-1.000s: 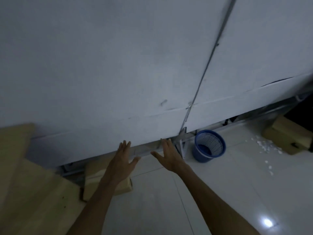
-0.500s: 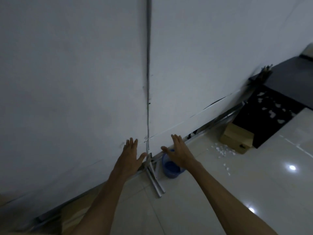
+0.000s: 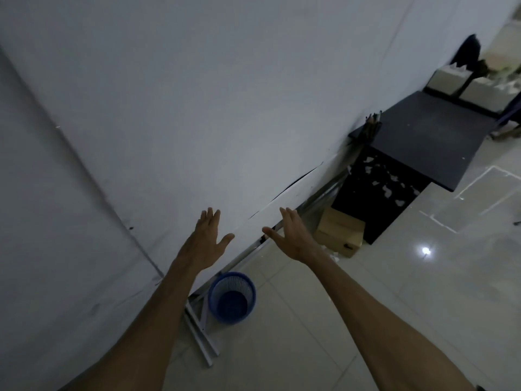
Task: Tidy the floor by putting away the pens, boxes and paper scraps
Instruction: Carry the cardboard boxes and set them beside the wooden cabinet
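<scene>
The view has swung right, so the blue basket (image 3: 232,298) now sits below both hands.

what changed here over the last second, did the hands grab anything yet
Nothing was grabbed. The view swung right: the blue basket slid from right of the hands to below and between the arms, the cardboard box drew nearer the right hand, and the black table with paper scraps beneath it came into view. The left hand and the right one stayed open, held out before the white panel.
</scene>
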